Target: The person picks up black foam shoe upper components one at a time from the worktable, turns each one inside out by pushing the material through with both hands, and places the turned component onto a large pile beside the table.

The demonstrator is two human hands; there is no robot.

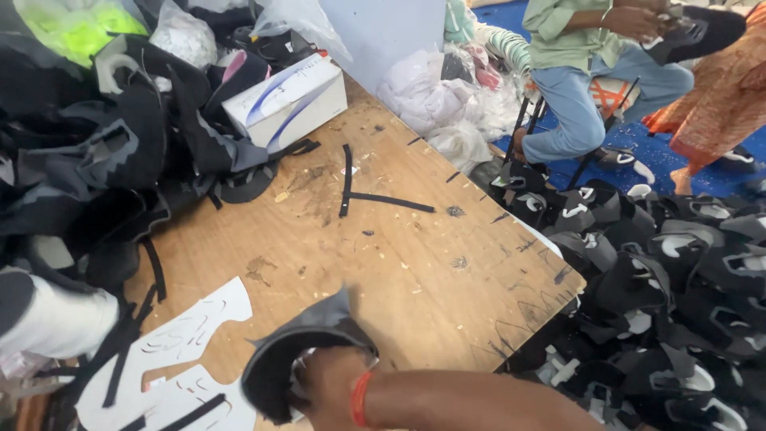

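My right hand (323, 383) grips a dark curved shoe upper (299, 347) at the near edge of the wooden surface (415, 263); my left hand is out of view. Beyond lie 2 black strips (375, 195), then a white box (291, 100).

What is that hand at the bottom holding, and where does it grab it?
The right hand holds a dark curved shoe upper piece, fingers tucked inside its opening. The exact grip is hidden. No left hand shows.
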